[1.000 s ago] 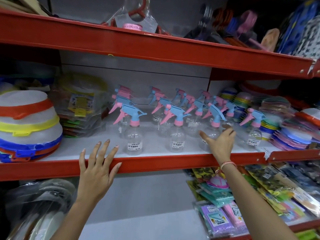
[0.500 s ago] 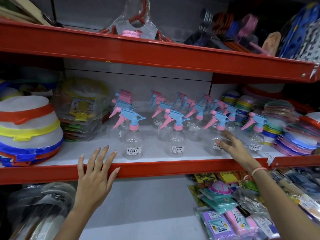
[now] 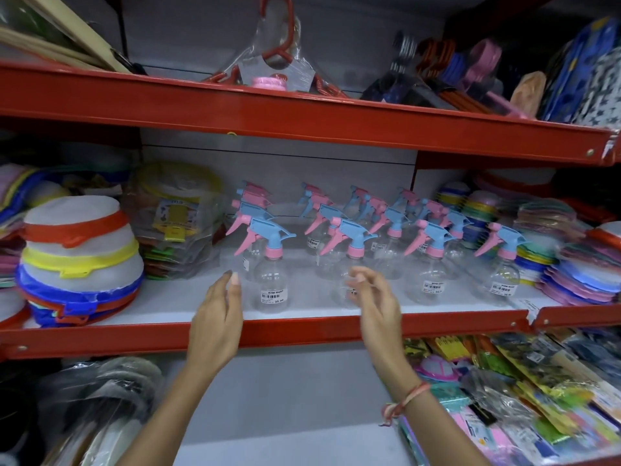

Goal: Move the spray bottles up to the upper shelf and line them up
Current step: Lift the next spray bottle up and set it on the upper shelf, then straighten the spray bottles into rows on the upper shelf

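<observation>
Several clear spray bottles with blue-and-pink trigger heads stand in rows on the white middle shelf (image 3: 302, 326). The front-left bottle (image 3: 273, 284) stands between my two hands. My left hand (image 3: 216, 317) is raised just left of it, fingers apart, holding nothing. My right hand (image 3: 373, 302) hovers in front of the second front bottle (image 3: 349, 264), fingers loosely curled and empty, hiding its lower body. Two more front bottles (image 3: 431, 280) (image 3: 500, 280) stand further right. The upper red shelf (image 3: 302, 119) runs above.
Stacked white lids with coloured rims (image 3: 77, 260) and bagged goods (image 3: 178, 227) fill the shelf's left. Coloured plastic stacks (image 3: 578, 274) crowd its right. Hangers (image 3: 279, 62) and packages sit on the upper shelf. Packaged items (image 3: 504, 398) lie below right.
My left hand has lifted off the shelf's front edge and come up beside the front-left bottle. My right hand has swung left from the third front bottle to the second.
</observation>
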A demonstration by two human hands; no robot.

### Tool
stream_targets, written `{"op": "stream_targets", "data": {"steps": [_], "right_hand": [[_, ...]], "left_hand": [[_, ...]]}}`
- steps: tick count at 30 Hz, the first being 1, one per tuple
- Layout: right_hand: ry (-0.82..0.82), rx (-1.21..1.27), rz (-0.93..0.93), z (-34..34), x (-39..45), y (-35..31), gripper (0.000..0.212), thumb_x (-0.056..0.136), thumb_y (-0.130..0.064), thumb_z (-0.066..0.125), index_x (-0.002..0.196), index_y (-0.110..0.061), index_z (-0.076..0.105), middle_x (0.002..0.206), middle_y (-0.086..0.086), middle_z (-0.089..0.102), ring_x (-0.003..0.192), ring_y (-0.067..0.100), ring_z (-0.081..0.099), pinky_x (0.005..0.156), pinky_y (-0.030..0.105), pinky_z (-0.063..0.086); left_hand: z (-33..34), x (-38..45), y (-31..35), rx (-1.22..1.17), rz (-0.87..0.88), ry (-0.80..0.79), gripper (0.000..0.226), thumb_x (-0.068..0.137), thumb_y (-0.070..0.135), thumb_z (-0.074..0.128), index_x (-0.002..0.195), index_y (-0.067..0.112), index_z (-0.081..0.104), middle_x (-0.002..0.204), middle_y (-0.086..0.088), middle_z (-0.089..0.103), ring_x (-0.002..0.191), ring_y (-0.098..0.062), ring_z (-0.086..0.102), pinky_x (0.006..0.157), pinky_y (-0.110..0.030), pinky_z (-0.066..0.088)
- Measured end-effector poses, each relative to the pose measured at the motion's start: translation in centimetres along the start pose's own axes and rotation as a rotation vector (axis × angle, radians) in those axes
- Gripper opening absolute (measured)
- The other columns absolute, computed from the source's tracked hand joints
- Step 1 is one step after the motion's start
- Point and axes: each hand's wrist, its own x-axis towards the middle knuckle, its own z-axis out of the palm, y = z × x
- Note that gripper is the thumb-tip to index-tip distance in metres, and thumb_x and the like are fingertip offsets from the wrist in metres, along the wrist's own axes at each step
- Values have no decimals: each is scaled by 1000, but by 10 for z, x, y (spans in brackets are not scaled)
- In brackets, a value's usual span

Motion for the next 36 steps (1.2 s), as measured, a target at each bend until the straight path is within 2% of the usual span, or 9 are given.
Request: {"op": "stream_targets", "data": {"steps": [3, 6, 15, 22, 25, 27, 31, 33, 36], "right_hand": [[-246, 75, 255, 35, 2, 0, 46, 97, -45, 44, 133, -19, 55, 138, -2, 58, 126, 13, 54, 111, 40, 42], [-333, 14, 371, 54, 10, 3, 66, 92, -59, 39, 144, -19, 42, 153, 1, 42, 141, 16, 39, 120, 42, 28], [-423, -86, 425, 90, 10, -11, 96, 76, -82, 30, 144, -16, 43, 152, 9, 43, 140, 24, 41, 117, 45, 31], [-458, -109, 395, 97, 8, -14, 93, 72, -87, 28, 140, -27, 48, 147, -1, 52, 138, 17, 44, 117, 42, 33], [-459, -122, 357, 90, 6, -18, 81, 82, -79, 29, 143, -27, 45, 149, -4, 48, 139, 17, 42, 118, 42, 31], [-403, -109, 297, 78, 5, -19, 68, 88, -71, 30, 138, -29, 50, 146, -4, 51, 137, 18, 46, 117, 42, 32], [-163, -25, 182, 39, 10, -20, 32, 98, -50, 38, 92, -35, 65, 103, -8, 70, 103, 17, 68, 96, 37, 51], [-28, 7, 153, 12, 13, -22, 33, 100, -40, 39, 90, -27, 68, 95, -3, 73, 92, 17, 70, 85, 33, 55], [83, -84, 149, -22, 24, -11, 35, 101, -40, 36, 86, -28, 66, 96, -3, 72, 90, 16, 69, 89, 41, 55]], "left_hand": [[5, 17, 10, -215, -192, -110, 97, 80, 83, 5, 150, 24, 36, 154, -6, 42, 141, -27, 40, 120, -48, 23], [9, 27, 16, -294, -277, -188, 113, 66, 92, 0, 149, 26, 37, 154, -5, 42, 141, -28, 40, 120, -51, 21], [3, 24, 18, -287, -260, -274, 111, 65, 93, -2, 148, 31, 38, 153, -3, 43, 141, -26, 40, 119, -48, 22], [-6, 22, 17, -293, -261, -282, 101, 72, 85, 2, 148, 30, 38, 154, -4, 41, 141, -25, 39, 118, -43, 21], [-7, 18, 21, -265, -254, -276, 96, 76, 82, 2, 149, 28, 36, 155, -5, 40, 141, -26, 39, 117, -44, 23], [-5, 13, 22, -220, -222, -142, 91, 82, 77, 3, 147, 26, 39, 151, -7, 46, 139, -27, 42, 115, -44, 26], [5, -2, 29, -280, -29, 222, 79, 89, 74, 9, 118, 25, 62, 120, -2, 65, 115, -20, 58, 102, -42, 43], [18, -6, 37, -348, -27, 166, 66, 93, 70, 13, 106, 30, 63, 108, 4, 68, 104, -16, 62, 96, -41, 47], [44, -5, 54, -432, -81, -9, 61, 88, 66, 16, 101, 30, 63, 110, 1, 69, 102, -15, 65, 101, -41, 46]]}}
